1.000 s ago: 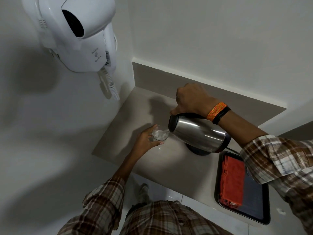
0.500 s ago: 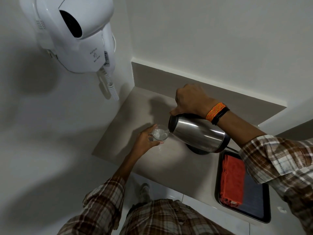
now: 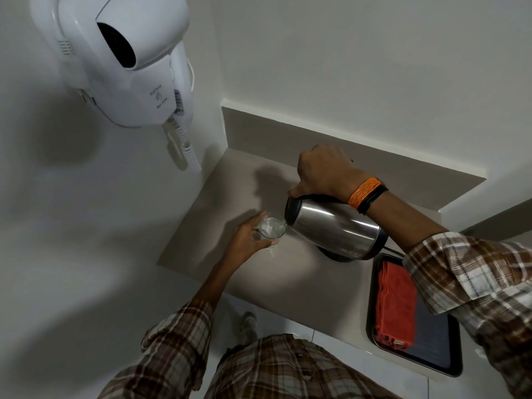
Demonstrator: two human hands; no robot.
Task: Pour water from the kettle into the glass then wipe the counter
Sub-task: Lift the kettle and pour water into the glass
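A steel kettle (image 3: 335, 228) is tilted to the left above its black base (image 3: 331, 254), its spout at the rim of a small clear glass (image 3: 272, 227). My right hand (image 3: 325, 174) is shut on the kettle's handle at the top. My left hand (image 3: 247, 240) wraps the glass from the left and holds it on the beige counter (image 3: 236, 191). Water shows inside the glass. A folded orange cloth (image 3: 395, 303) lies in a black tray (image 3: 443, 347) at the right.
A white wall-mounted hair dryer (image 3: 123, 59) with a coiled cord (image 3: 187, 151) hangs over the counter's left end. Walls close the counter at the back and left. A few water drops lie on the counter right of the glass.
Almost nothing differs: the kettle stays tilted at the glass and both hands keep their grip. The view has shifted slightly.
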